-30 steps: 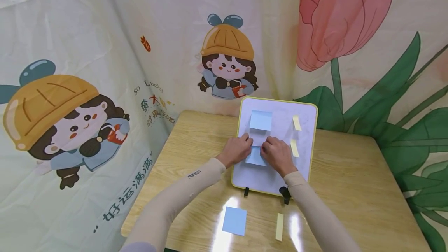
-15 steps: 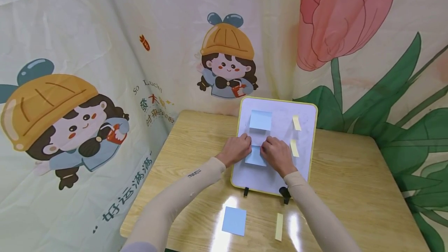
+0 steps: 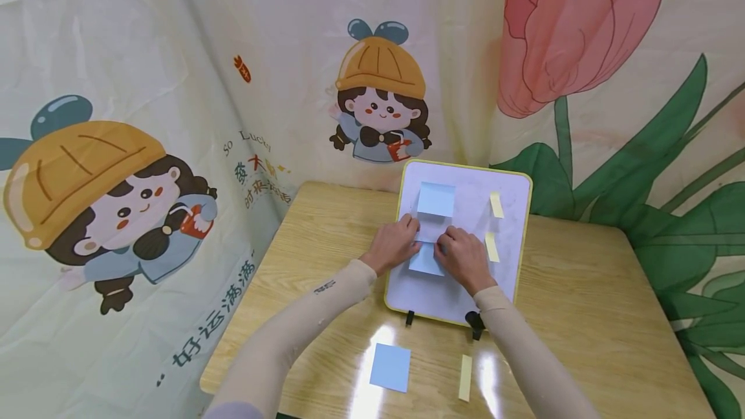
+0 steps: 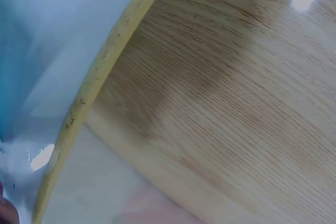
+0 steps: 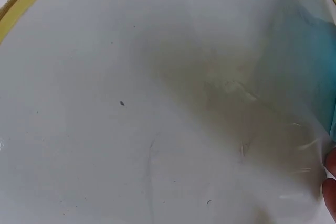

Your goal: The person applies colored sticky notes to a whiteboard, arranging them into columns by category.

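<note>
In the head view, a blue sticky note (image 3: pixel 426 264) lies on the whiteboard (image 3: pixel 465 293), between my two hands. My left hand (image 3: pixel 391 246) is at its upper left corner, the thumb near the note and the fingers a little apart above it. Curled fingers of my right hand (image 3: pixel 464 256) hold the note's upper right corner against the board; the exact contact is hidden. Above sits another blue sticky note (image 3: pixel 436 199). Fingertips (image 5: pixel 329 190) show at the edge of the right wrist view, beside the blue paper (image 5: pixel 320 72).
Two narrow yellow sticky notes (image 3: pixel 496 205) hang on the board's right side. On the wooden table (image 3: pixel 326 231) in front lie a loose blue sticky note (image 3: pixel 390 367) and a yellow strip (image 3: pixel 465 378). Black stand feet (image 3: pixel 474 323) hold the board. A printed curtain (image 3: pixel 465 50) encloses the table.
The fingers of my left hand have parted slightly from its thumb at the note's corner. My right hand stays in place. The view has shifted a little.
</note>
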The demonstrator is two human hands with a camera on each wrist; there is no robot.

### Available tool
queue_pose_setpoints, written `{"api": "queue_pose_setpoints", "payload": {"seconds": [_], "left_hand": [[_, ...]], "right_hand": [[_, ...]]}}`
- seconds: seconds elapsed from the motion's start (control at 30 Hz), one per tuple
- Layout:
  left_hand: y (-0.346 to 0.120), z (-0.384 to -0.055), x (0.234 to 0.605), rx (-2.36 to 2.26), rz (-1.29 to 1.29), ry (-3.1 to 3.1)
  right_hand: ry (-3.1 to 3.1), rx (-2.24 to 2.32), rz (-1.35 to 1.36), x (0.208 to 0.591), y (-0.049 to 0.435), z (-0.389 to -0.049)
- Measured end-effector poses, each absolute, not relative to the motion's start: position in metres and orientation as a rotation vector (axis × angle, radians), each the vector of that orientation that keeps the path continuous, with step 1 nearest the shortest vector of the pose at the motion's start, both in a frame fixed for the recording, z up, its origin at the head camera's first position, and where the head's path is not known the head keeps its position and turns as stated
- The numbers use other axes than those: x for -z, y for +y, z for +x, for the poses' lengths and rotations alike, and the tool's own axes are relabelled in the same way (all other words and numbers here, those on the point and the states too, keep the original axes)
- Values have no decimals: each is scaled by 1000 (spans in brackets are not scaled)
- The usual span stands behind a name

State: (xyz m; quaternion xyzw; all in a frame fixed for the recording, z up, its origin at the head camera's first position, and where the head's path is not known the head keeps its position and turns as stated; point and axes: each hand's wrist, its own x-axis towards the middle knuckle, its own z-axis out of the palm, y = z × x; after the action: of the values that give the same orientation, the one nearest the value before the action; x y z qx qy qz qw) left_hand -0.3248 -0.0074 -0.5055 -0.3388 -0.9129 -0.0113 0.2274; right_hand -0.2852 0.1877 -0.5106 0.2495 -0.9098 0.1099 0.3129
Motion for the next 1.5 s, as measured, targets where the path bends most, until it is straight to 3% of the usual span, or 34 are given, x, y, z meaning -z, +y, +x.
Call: {"api": "queue_pose_setpoints", "payload": {"seconds": [0.43, 0.7, 1.03, 1.17, 1.5], "left_hand": [[1, -331, 498, 86, -930, -2528], [-3, -335, 500, 175, -781, -2528], [-3, -343, 505, 663, -589, -2643], [-4, -348, 505, 714, -659, -2629], [-11, -364, 509, 321, -819, -2601]], "right_hand": [[-2500, -387, 602, 504, 185, -289], [-2509, -500, 500, 503, 191, -290], [-2488, -390, 383, 495, 197, -300], [-2532, -346, 393, 494, 201, -303], [-2631, -210, 376, 493, 208, -309]]}}
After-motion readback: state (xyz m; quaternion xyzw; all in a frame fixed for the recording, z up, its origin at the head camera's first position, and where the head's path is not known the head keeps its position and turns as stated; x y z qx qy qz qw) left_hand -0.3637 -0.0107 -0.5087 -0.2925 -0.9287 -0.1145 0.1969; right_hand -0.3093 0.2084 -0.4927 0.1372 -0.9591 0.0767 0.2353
